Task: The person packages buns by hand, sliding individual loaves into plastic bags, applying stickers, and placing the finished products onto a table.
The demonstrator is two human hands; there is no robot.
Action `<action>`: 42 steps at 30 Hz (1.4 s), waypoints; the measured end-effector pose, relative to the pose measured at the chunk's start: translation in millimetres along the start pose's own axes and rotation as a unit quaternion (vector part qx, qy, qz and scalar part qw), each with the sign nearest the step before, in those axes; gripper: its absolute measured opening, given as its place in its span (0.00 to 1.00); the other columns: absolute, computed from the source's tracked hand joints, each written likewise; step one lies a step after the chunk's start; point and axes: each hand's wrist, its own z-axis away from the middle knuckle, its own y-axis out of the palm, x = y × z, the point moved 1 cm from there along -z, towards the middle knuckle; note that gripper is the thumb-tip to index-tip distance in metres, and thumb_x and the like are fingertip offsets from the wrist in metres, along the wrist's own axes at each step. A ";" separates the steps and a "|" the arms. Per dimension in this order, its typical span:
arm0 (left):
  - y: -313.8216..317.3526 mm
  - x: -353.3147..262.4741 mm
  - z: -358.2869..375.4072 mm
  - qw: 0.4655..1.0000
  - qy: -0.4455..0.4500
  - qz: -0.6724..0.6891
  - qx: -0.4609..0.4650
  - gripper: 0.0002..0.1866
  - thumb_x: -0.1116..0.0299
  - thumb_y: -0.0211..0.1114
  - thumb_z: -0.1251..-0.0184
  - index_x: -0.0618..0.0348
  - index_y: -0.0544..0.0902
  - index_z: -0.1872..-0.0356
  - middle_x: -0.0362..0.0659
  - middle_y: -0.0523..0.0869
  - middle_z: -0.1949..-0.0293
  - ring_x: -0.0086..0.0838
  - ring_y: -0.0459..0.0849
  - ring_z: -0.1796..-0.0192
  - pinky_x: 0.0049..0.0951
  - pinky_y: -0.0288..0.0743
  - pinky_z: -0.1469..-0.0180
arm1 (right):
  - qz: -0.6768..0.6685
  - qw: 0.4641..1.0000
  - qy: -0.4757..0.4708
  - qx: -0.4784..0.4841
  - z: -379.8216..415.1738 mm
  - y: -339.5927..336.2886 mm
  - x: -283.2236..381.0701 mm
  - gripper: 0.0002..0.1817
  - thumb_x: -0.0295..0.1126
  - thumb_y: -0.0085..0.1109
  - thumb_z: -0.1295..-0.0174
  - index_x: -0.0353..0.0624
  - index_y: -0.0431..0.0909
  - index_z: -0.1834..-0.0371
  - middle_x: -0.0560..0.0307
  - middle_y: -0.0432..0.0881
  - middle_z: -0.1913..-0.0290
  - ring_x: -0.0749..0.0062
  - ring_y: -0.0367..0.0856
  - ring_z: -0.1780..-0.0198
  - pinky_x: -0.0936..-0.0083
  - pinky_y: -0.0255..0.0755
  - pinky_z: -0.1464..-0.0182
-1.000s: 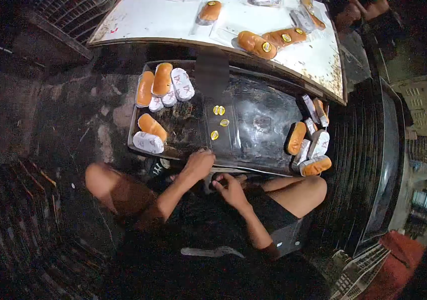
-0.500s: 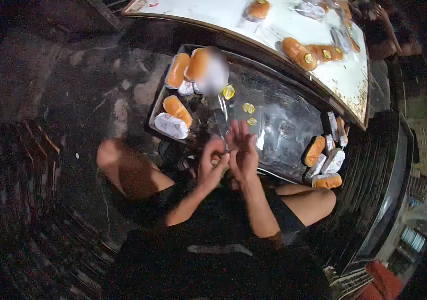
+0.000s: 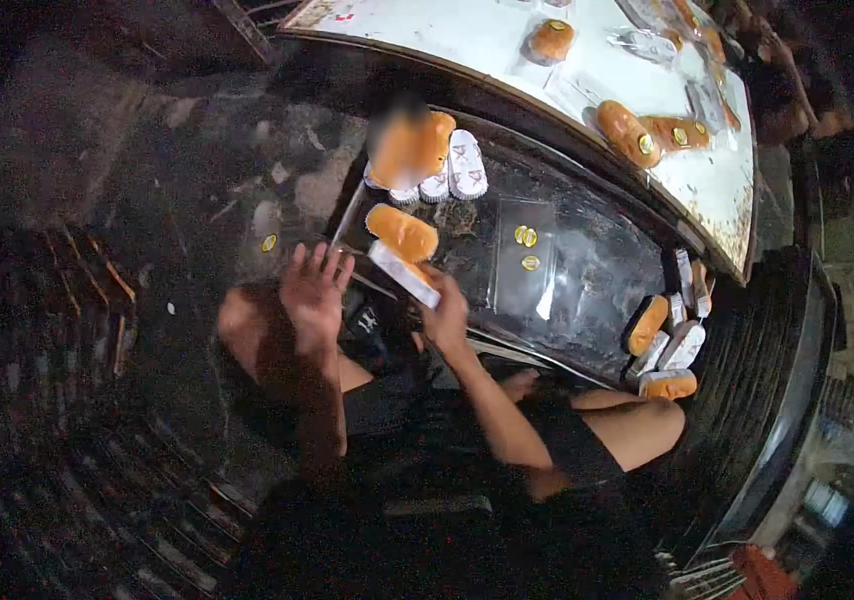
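Observation:
My right hand (image 3: 446, 312) grips a bread roll in a white paper liner (image 3: 404, 272) at the tray's near left corner. Another golden roll (image 3: 402, 233) lies just beyond it. My left hand (image 3: 315, 293) is raised with spread fingers, left of the tray, and holds nothing. On the dark tray (image 3: 597, 225) is a clear plastic bag (image 3: 524, 280) with several small yellow stickers on it. Several rolls in white liners (image 3: 467, 165) stand at the tray's far left, partly blurred.
A white table (image 3: 507, 40) with bagged rolls stands beyond the tray. More rolls (image 3: 649, 325) sit at the tray's right end. A yellow sticker (image 3: 269, 242) lies on the floor at left. Dark stacked trays (image 3: 747, 400) stand at right.
My hands have moved apart. The left one went left and opened; the right one took hold of the lined roll. A yellow sticker now shows on the floor. The view has shifted slightly.

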 end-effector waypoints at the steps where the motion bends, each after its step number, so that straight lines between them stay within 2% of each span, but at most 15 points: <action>1: 2.6 8.2 1.9 1.000 0.015 0.027 0.008 0.26 0.58 0.53 0.44 0.57 0.62 0.46 0.56 0.62 0.47 0.52 0.61 0.43 0.59 0.55 0.44 | -0.045 0.991 -0.097 -0.079 15.6 -18.1 11.0 0.18 0.15 0.49 0.60 0.38 0.66 0.62 0.47 0.72 0.56 0.48 0.70 0.54 0.64 0.65 0.50; 4: 17.5 51.2 6.6 0.998 -0.048 0.018 -0.042 0.23 0.59 0.52 0.44 0.58 0.64 0.48 0.55 0.63 0.48 0.50 0.64 0.44 0.53 0.59 0.44 | 0.129 0.961 -0.195 -0.150 37.2 -60.5 83.0 0.11 0.16 0.51 0.60 0.40 0.63 0.73 0.50 0.74 0.57 0.52 0.70 0.52 0.61 0.64 0.53; 6: 28.6 86.1 20.8 0.993 -0.102 -0.058 0.030 0.26 0.62 0.50 0.43 0.55 0.57 0.43 0.50 0.71 0.51 0.44 0.72 0.50 0.41 0.65 0.46 | 0.255 0.929 -0.266 -0.042 28.4 -75.7 96.2 0.10 0.22 0.55 0.59 0.41 0.64 0.75 0.54 0.74 0.57 0.56 0.70 0.52 0.58 0.63 0.53; 8: 35.1 93.7 27.1 0.985 -0.154 0.022 0.080 0.26 0.65 0.48 0.41 0.51 0.53 0.41 0.49 0.73 0.52 0.41 0.72 0.50 0.40 0.64 0.46 | 0.259 0.908 -0.321 -0.077 27.0 -81.5 105.7 0.10 0.28 0.56 0.59 0.43 0.64 0.78 0.58 0.74 0.56 0.58 0.70 0.52 0.57 0.62 0.53; 11: 54.7 94.5 45.8 0.993 -0.048 -0.102 0.024 0.29 0.68 0.47 0.41 0.54 0.48 0.40 0.54 0.70 0.48 0.42 0.69 0.46 0.43 0.60 0.42 | 0.271 0.886 -0.375 -0.013 47.7 -74.9 109.9 0.10 0.27 0.58 0.62 0.45 0.65 0.78 0.61 0.76 0.58 0.63 0.71 0.54 0.61 0.62 0.55; 16: 51.5 98.8 58.4 0.987 -0.042 -0.144 0.050 0.34 0.69 0.48 0.40 0.52 0.38 0.38 0.54 0.68 0.46 0.42 0.68 0.45 0.42 0.59 0.42 | 0.280 0.889 -0.355 -0.070 46.8 -83.9 110.9 0.13 0.26 0.60 0.62 0.46 0.63 0.80 0.62 0.78 0.61 0.64 0.73 0.57 0.64 0.63 0.59; 18: 52.7 98.1 60.4 0.990 -0.055 -0.102 0.079 0.37 0.70 0.50 0.41 0.51 0.36 0.37 0.51 0.67 0.46 0.40 0.68 0.45 0.40 0.59 0.43 | 0.272 0.865 -0.420 -0.039 59.9 -84.3 105.5 0.12 0.26 0.60 0.62 0.45 0.64 0.81 0.62 0.78 0.61 0.63 0.73 0.58 0.64 0.63 0.60; 22: 57.6 112.4 66.9 0.981 -0.021 -0.193 0.019 0.36 0.68 0.49 0.39 0.55 0.36 0.37 0.51 0.67 0.46 0.38 0.65 0.42 0.36 0.59 0.43 | 0.259 0.880 -0.388 -0.082 45.1 -88.0 114.8 0.13 0.26 0.62 0.64 0.46 0.63 0.83 0.62 0.78 0.61 0.66 0.73 0.59 0.66 0.64 0.62; 28: 69.6 101.9 64.4 0.987 0.015 -0.134 0.088 0.27 0.69 0.47 0.38 0.54 0.49 0.38 0.53 0.63 0.43 0.41 0.61 0.40 0.42 0.53 0.38 | 0.265 0.853 -0.440 -0.094 60.3 -94.1 107.8 0.13 0.26 0.62 0.61 0.48 0.64 0.84 0.65 0.79 0.67 0.66 0.74 0.60 0.65 0.64 0.59; 30: 71.6 105.1 70.4 0.978 -0.093 -0.051 0.180 0.26 0.68 0.45 0.37 0.50 0.50 0.38 0.53 0.63 0.42 0.43 0.60 0.39 0.43 0.52 0.38 | 0.259 0.869 -0.411 -0.088 44.0 -100.7 108.8 0.14 0.23 0.62 0.62 0.47 0.63 0.79 0.64 0.79 0.66 0.63 0.73 0.61 0.63 0.62 0.60; 32: 73.0 101.9 71.9 0.978 -0.102 -0.057 0.172 0.26 0.67 0.44 0.37 0.47 0.50 0.38 0.52 0.62 0.42 0.45 0.60 0.39 0.43 0.52 0.38 | 0.240 0.879 -0.400 -0.096 35.3 -106.7 120.4 0.13 0.22 0.61 0.62 0.45 0.63 0.80 0.62 0.79 0.66 0.61 0.73 0.60 0.62 0.62 0.60; 35: 78.1 97.7 71.7 0.973 -0.111 -0.066 0.192 0.25 0.66 0.45 0.38 0.47 0.52 0.38 0.52 0.63 0.43 0.44 0.62 0.41 0.43 0.56 0.40 | 0.217 0.903 -0.370 0.014 35.3 -113.0 128.3 0.12 0.21 0.59 0.65 0.43 0.64 0.83 0.59 0.78 0.66 0.60 0.73 0.61 0.62 0.62 0.60; 38: 69.7 108.1 81.5 0.970 -0.148 -0.049 0.185 0.23 0.64 0.47 0.40 0.53 0.59 0.42 0.51 0.68 0.46 0.41 0.67 0.45 0.39 0.60 0.43 | 0.244 0.906 -0.342 -0.056 36.6 -97.2 132.1 0.11 0.22 0.59 0.65 0.42 0.65 0.83 0.60 0.78 0.68 0.60 0.73 0.61 0.63 0.62 0.60; 40: 62.0 123.1 88.7 0.966 -0.179 -0.160 0.092 0.22 0.63 0.43 0.39 0.63 0.62 0.45 0.51 0.73 0.51 0.39 0.72 0.49 0.35 0.62 0.44 | 0.244 0.922 -0.298 -0.048 30.6 -91.1 132.5 0.10 0.23 0.58 0.64 0.40 0.69 0.75 0.56 0.76 0.61 0.58 0.70 0.56 0.64 0.61 0.56; 42: 60.9 114.7 87.8 0.960 -0.185 -0.178 0.111 0.20 0.60 0.46 0.40 0.64 0.70 0.54 0.48 0.76 0.56 0.36 0.75 0.54 0.33 0.66 0.48 | 0.243 0.930 -0.272 0.049 25.1 -81.9 139.0 0.24 0.24 0.59 0.67 0.38 0.68 0.60 0.50 0.68 0.53 0.53 0.66 0.52 0.58 0.59 0.50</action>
